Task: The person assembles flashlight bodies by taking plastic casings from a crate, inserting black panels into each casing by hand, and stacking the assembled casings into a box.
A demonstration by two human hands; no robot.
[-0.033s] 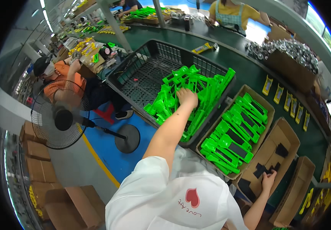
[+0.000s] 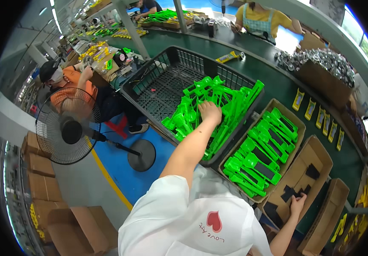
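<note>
My left hand (image 2: 210,112) reaches into a black plastic crate (image 2: 143,64), its fingers bent down over a heap of bright green plastic parts (image 2: 184,112). It looks closed on one of them, though the fingertips are partly hidden. My right hand (image 2: 297,204) is low inside a shallow cardboard box (image 2: 320,149) holding dark flat pads (image 2: 292,194). Its thumb and fingers close at the edge of a black pad (image 2: 305,190). Between crate and box stands a cardboard tray (image 2: 302,121) of green parts, several bearing dark pads (image 2: 265,169).
Another narrow cardboard box (image 2: 335,196) stands right of the pads. Beyond lies a green conveyor (image 2: 269,79) with yellow packets (image 2: 309,109) and a box of metal rings (image 2: 320,62). A standing fan (image 2: 71,130) and a seated co-worker (image 2: 71,79) are at left; another person (image 2: 260,21) works across.
The whole scene sits very slightly lower in the picture. Both hands stay at the same places, the left among the green parts and the right by the black pads.
</note>
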